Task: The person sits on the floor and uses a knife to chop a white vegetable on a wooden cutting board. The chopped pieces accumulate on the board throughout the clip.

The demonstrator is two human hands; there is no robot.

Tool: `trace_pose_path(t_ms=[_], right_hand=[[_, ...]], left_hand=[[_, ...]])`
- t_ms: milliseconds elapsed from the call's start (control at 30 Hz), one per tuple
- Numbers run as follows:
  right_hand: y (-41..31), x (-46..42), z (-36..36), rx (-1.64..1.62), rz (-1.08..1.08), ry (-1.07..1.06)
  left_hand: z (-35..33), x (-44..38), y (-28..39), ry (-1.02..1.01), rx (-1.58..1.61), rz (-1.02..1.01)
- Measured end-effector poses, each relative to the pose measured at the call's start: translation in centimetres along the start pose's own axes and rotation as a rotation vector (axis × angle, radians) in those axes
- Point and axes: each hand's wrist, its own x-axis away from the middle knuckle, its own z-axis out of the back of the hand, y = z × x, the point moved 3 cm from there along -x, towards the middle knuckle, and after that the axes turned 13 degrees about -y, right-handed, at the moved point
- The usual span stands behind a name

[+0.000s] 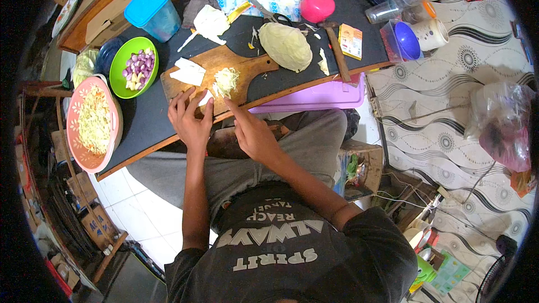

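Note:
A wooden cutting board with a handle [254,67] lies at the front of the dark table. My left hand [191,120] rests on its near edge, fingers spread, touching a small white cabbage piece [206,97]. My right hand [252,132] is at the board's near edge with the index finger stretched toward shredded cabbage [227,81]; whether it holds a knife cannot be told. A larger cabbage leaf piece [188,72] lies on the board's left part. Right of the board handle sits a cabbage head [286,47].
On the left stand a pink basket [114,124] of shredded vegetables, a green bowl [116,76] of shallots and garlic, and a blue-lidded container [148,6]. Scissors [263,9], a pink round container [317,6] and a hammer [337,52] lie farther back and right.

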Motion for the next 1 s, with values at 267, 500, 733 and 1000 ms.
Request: trace_pose_path(t_ms=[267,500,733,1000], right_hand=[[-0.1,0.9,-1.0,-0.103,0.056,-0.012],[-0.3,0.9,-1.1,-0.072,0.066,-0.023],[-0.4,1.0,-2.0,-0.044,0.039,0.023],[-0.7,0.5,-2.3,0.022,-0.113,-0.094]], left_hand=[[-0.1,0.0,-0.1,0.003,-0.023,-0.012],[0.0,-0.1,0.1,-0.001,-0.008,0.001],[0.0,-0.2,0.0,0.008,-0.029,-0.023],[0.0,-0.3,-0.2,-0.013,-0.011,-0.001]])
